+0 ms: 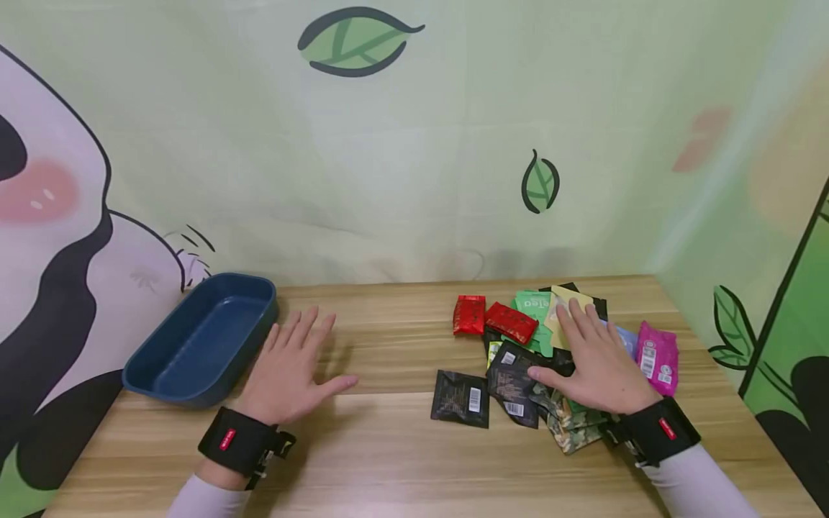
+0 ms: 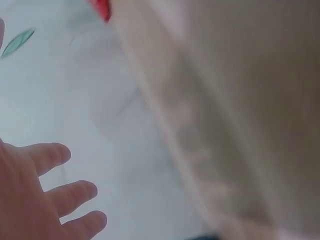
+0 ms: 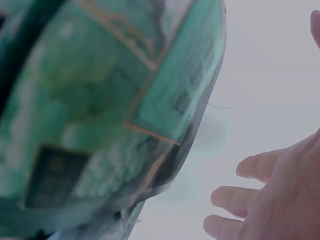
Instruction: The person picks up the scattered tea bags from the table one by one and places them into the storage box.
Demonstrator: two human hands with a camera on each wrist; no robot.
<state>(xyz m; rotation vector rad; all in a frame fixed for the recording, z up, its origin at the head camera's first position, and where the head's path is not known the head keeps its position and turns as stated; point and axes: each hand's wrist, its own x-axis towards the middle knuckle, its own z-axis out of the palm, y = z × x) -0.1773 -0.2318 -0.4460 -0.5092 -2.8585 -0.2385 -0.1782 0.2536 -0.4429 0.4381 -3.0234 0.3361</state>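
Note:
My left hand [image 1: 288,370] is held palm down with fingers spread, just right of a dark blue tray [image 1: 201,338], holding nothing. Over a loose pile of small packets at the right, my right hand [image 1: 592,360] is spread palm down, its fingers straight. Around it lie a pink packet [image 1: 657,358], a pale yellow packet [image 1: 562,316], a green tea packet [image 1: 534,309], black sachets [image 1: 514,378] and camouflage-patterned packets [image 1: 573,432]. In the right wrist view a green packet [image 3: 100,110] fills the left side, apart from the fingers [image 3: 235,200].
Two red packets [image 1: 469,315] sit at the pile's back left, and one black sachet [image 1: 461,398] lies separately in front. The wooden table [image 1: 376,460] meets a printed curtain [image 1: 414,180] at its back edge.

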